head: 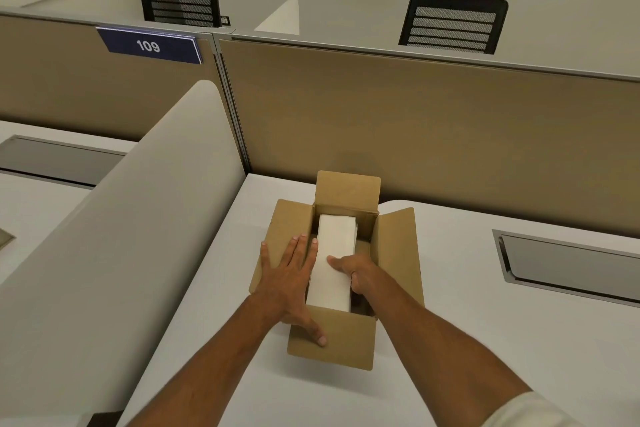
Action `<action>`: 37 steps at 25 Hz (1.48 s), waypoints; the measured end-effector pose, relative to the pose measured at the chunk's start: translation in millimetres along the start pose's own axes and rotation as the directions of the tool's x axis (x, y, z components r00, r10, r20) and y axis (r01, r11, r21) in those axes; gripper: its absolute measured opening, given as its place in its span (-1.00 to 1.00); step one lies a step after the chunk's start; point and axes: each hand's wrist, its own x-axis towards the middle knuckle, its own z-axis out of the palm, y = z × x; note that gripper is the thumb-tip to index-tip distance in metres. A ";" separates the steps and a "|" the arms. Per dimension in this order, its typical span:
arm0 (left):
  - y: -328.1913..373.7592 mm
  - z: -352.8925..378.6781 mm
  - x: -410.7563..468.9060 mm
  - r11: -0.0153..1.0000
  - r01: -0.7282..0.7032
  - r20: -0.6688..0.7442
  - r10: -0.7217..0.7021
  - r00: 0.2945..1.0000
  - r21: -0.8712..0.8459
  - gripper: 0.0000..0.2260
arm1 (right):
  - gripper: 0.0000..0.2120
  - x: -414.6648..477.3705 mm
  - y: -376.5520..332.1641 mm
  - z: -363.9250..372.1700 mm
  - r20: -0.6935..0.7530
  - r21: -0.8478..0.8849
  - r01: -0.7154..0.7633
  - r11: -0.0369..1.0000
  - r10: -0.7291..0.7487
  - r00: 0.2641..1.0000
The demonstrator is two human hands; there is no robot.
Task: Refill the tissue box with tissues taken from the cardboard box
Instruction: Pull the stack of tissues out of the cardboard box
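Two hands in the open brown cardboard box (337,343) at the white desk's (450,340) 12 o'clock: left hand (289,282) flat, fingers spread on flap; right hand (355,274) fingers curled gripping the white tissue stack (334,253), not yet lifted out. Tissue box unseen; refill not begun.

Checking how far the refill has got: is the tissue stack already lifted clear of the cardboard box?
No: the tissue stack lies inside the cardboard box, with the right hand gripping its side.
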 end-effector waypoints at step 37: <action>52.9 -88.1 -40.9 0.897 0.054 -0.027 -0.073 0.997 -0.439 -0.17 | -0.50 -122.4 -42.1 -102.6 0.178 0.585 0.261 0.768 -0.435 0.883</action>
